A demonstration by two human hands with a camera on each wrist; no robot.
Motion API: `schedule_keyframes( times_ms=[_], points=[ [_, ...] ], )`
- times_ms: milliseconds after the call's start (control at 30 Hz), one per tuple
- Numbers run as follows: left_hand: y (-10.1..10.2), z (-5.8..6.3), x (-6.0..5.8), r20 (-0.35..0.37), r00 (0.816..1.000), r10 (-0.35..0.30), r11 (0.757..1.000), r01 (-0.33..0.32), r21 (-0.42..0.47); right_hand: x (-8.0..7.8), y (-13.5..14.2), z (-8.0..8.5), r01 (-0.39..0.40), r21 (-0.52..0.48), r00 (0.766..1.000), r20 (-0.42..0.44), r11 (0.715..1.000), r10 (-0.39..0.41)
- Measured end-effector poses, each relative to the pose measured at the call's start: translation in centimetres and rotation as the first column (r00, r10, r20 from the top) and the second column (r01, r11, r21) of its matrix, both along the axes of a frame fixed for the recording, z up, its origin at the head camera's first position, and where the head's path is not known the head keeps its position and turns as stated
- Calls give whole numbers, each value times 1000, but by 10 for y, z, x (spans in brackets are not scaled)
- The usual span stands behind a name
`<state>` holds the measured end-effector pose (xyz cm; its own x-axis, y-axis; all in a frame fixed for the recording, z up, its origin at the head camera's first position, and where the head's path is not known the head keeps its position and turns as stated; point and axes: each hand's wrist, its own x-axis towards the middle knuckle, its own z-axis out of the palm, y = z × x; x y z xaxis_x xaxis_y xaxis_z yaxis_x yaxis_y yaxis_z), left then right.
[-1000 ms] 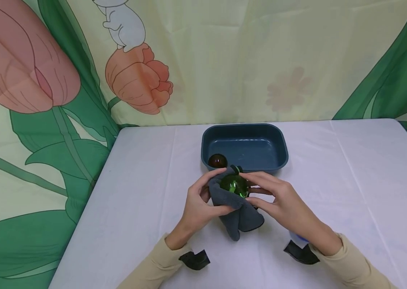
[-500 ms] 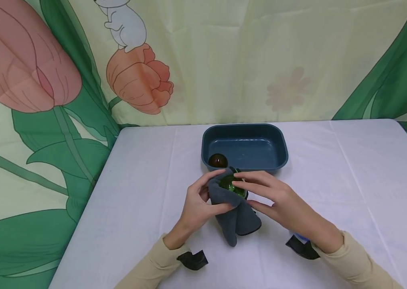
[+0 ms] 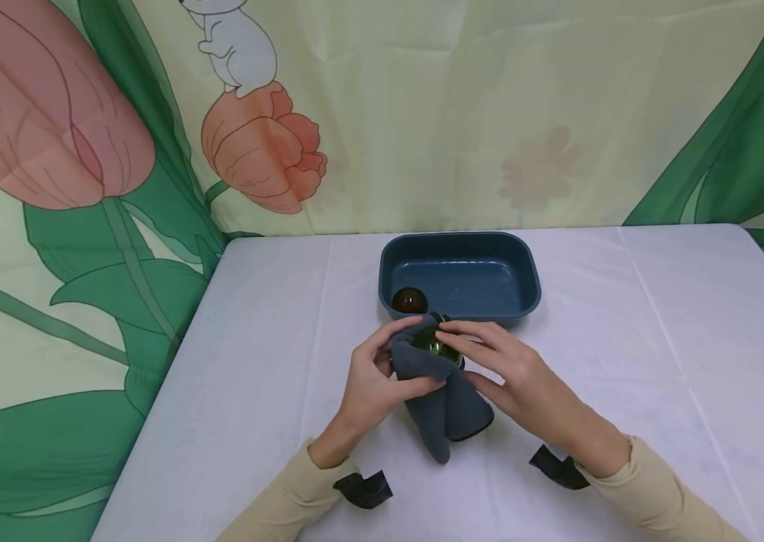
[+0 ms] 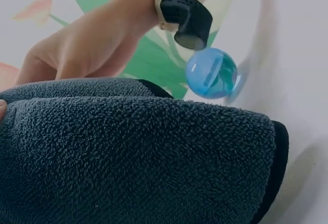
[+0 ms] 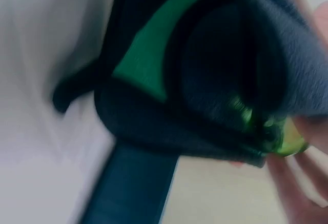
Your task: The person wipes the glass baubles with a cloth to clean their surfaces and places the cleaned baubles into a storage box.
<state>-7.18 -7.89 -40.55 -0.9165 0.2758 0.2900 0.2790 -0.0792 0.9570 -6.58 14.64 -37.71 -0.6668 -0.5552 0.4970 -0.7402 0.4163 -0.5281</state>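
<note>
A dark grey-blue cloth (image 3: 445, 410) with a black edge hangs from my left hand (image 3: 376, 380), which grips it around a shiny, see-through green ball (image 3: 425, 342). The left thumb lies across the front of the cloth, with the fingers behind. My right hand (image 3: 527, 369) holds the ball from the other side, fingers over its top and thumb low by the cloth. In the right wrist view the green ball (image 5: 291, 136) shows between cloth folds and fingers. The left wrist view is mostly filled by the cloth (image 4: 133, 152).
Just beyond the hands stands a dark blue basin (image 3: 483, 290), with a dark brown ball (image 3: 410, 300) in its near left corner. A clear blue ball (image 4: 211, 74) lies on the white-covered table (image 3: 273, 361) near the right wrist. A printed curtain (image 3: 422, 113) hangs behind.
My right fingers have shifted from the ball's right side to over its top, covering more of it. The cloth's hanging end has dropped slightly. The left hand stays nearly in place.
</note>
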Motion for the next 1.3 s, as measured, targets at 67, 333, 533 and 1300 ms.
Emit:
schedule_keyframes(
  times_ms=[67, 333, 533, 1300],
  points=[
    [0, 0, 0, 2, 1000, 6, 1000, -6, 3, 0, -1, -1, 18, -59, 994, 112, 998, -12],
    [2, 1, -2, -11, 1000, 13, 1000, -13, 12, -3, 2, 1, 44, -54, 984, 173, 998, -34],
    [2, 1, -3, -10, 1000, 5, 1000, -5, 11, -6, 2, 3, -28, 42, 1000, -3, 999, 28],
    [0, -2, -10, -49, 998, -48, 997, 51, 61, -3, -9, -2, 127, -85, 987, 110, 988, -117]
  ],
)
